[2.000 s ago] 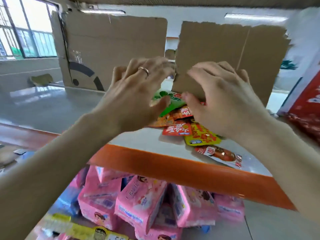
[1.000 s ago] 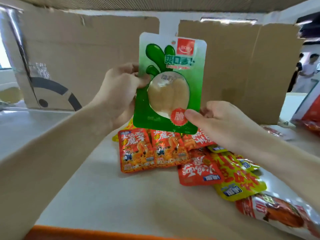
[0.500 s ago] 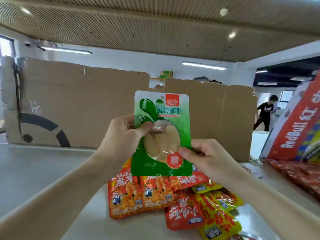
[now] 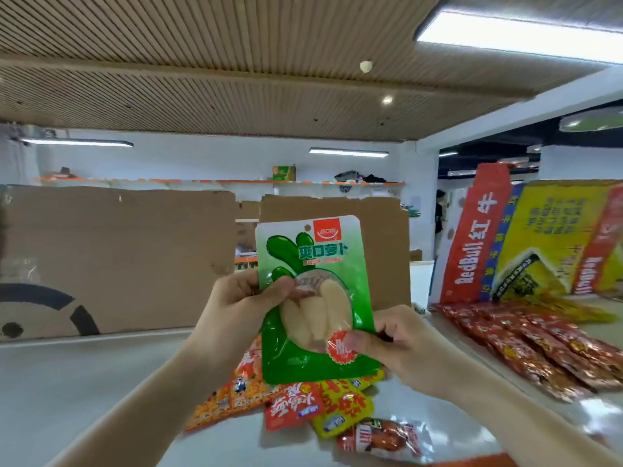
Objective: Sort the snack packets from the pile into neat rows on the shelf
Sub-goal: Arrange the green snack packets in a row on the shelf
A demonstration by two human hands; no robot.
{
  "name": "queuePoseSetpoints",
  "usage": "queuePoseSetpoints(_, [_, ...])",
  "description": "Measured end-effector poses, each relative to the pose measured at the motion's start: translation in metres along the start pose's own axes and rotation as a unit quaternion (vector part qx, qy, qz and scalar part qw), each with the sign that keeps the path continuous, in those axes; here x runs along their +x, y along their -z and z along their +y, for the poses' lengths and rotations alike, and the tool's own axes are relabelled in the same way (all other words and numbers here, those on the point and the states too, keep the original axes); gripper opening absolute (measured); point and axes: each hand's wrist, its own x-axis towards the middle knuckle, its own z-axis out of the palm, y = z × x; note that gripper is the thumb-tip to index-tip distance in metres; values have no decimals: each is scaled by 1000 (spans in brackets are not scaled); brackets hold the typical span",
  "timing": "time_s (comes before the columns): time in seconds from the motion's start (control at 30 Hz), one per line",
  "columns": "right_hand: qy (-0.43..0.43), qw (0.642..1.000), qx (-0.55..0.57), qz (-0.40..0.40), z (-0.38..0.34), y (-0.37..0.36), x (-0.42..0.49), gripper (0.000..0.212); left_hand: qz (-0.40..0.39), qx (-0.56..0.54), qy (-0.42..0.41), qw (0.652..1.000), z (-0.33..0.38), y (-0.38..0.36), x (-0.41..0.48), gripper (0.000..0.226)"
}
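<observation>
Holds a green packet (image 4: 313,264) upright in both hands, lifted clear above the pile (image 4: 303,406) of red, orange and yellow packets lying on the shelf (image 4: 84,382). Clamps the packet's left edge at mid-height with the left hand (image 4: 236,308), thumb laid across the front onto the clear window, fingers curled round behind. Pinches the lower right corner with the right hand (image 4: 401,345), thumb pressed on the round red sticker, remaining fingers folded behind the packet. Keeps the left hand a little higher than the right, both forearms reaching up over the pile from the bottom corners of the view, backs of the hands turned outward. Shows pale white pieces through the packet's window. Faces cardboard sheets (image 4: 118,247) standing behind the pile. Looks across to overlapping red packets (image 4: 539,342) lying right of the pile, well apart from it, with a Red Bull carton (image 4: 472,237) leaning behind those.
</observation>
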Motion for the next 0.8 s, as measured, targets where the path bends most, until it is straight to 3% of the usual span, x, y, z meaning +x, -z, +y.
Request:
queuePoseSetpoints(0.1, [-9, 1000, 5, 16, 3, 24, -39, 60, -22, 4, -9, 1000, 4, -39, -16, 21])
queuePoseSetpoints(0.2, [-26, 999, -2, 48, 5, 48, -80, 40, -43, 18, -10, 999, 4, -83, -31, 25])
queuePoseSetpoints(0.43, [-46, 992, 22, 119, 19, 130, -166, 47, -81, 27, -38, 996, -1, -201, -54, 28])
queuePoseSetpoints(0.57, [-71, 983, 45, 165, 32, 171, -233, 31, -127, 55, -83, 987, -11, -274, -70, 29])
queuePoseSetpoints(0.7, [-86, 968, 45, 230, 46, 209, -294, 19, -148, 58, -96, 983, -22, -348, -89, 45])
queuePoseSetpoints(0.8, [-116, 961, -8, 253, 61, 231, -336, 36, -192, 47, -77, 977, -34, -394, -102, 31])
